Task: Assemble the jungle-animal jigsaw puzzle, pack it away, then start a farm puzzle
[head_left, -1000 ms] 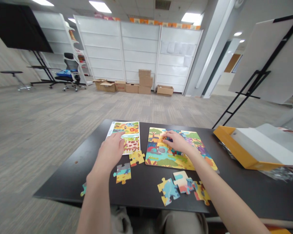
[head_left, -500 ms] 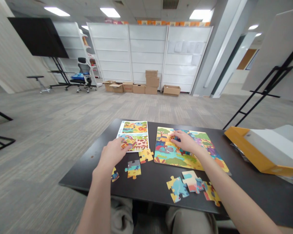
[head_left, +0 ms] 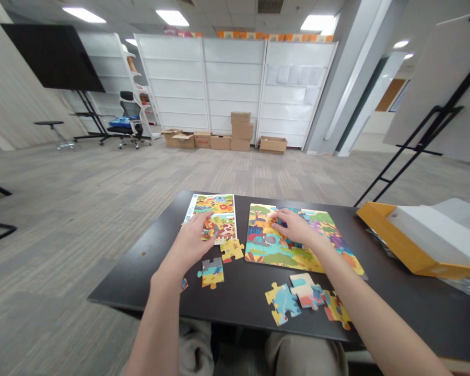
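My left hand [head_left: 191,237] is over the picture card [head_left: 219,201], thumb and fingers curved round what looks like an orange puzzle piece [head_left: 208,224], mostly covered by the hand. My right hand [head_left: 293,227] reaches onto the puzzle board [head_left: 276,258], its bent fingers and thumb closed at an orange-yellow piece [head_left: 273,219] near the upper left of the picture. A yellow piece [head_left: 232,250] touches the card's lower edge. Nearer me lies a grey, blue and yellow piece [head_left: 212,272], with a small part of another piece [head_left: 184,284] showing beside my left wrist.
Below the board lie a blue elephant piece [head_left: 284,303], a cream and red piece [head_left: 305,290] and a yellow-red piece [head_left: 337,310], partly behind my right forearm. An orange and white box [head_left: 419,245] stands at the right of the black table [head_left: 149,277].
My left hand has moved a little right and forward over the card, and orange now shows between its thumb and fingers. My right hand stays at the same spot on the board.
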`<action>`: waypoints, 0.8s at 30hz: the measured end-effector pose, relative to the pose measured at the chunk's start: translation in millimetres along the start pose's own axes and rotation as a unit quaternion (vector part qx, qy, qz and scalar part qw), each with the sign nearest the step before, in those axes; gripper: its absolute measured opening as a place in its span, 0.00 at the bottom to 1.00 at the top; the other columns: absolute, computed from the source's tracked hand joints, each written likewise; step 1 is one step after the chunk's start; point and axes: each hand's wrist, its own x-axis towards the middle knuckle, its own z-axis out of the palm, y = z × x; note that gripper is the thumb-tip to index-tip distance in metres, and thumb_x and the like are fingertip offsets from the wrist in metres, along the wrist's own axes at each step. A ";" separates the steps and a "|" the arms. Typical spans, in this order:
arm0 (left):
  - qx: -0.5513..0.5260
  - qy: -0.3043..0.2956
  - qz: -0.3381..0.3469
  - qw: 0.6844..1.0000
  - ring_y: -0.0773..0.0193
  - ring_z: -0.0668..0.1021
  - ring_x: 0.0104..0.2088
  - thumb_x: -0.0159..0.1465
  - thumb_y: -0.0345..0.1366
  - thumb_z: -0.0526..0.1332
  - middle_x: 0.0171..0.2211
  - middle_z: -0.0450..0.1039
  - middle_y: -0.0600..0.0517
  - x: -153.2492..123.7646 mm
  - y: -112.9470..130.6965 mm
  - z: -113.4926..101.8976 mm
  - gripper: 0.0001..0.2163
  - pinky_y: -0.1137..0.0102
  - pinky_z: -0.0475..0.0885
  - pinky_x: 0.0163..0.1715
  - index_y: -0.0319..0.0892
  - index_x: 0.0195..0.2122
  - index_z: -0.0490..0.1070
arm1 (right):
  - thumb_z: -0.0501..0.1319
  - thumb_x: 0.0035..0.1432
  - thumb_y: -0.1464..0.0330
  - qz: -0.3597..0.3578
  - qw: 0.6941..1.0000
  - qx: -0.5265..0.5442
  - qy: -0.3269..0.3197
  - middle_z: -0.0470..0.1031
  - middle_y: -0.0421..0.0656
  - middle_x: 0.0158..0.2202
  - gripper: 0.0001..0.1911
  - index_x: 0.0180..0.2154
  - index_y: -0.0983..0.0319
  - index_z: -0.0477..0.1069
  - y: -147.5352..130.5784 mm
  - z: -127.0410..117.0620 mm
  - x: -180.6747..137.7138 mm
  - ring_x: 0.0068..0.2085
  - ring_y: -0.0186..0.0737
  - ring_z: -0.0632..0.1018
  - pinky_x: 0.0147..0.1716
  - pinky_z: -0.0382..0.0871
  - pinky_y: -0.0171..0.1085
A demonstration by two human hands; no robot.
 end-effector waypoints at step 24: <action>-0.197 0.050 0.105 0.973 0.59 0.81 0.47 0.58 0.30 0.69 0.52 0.73 0.48 26.3 88.9 62.3 0.24 0.63 0.78 0.50 0.46 0.55 0.67 | 0.71 0.53 0.54 0.102 0.880 0.464 -0.010 0.80 0.42 0.31 0.20 0.38 0.64 0.78 -44.4 -38.2 1.6 0.29 0.33 0.75 0.28 0.67 0.33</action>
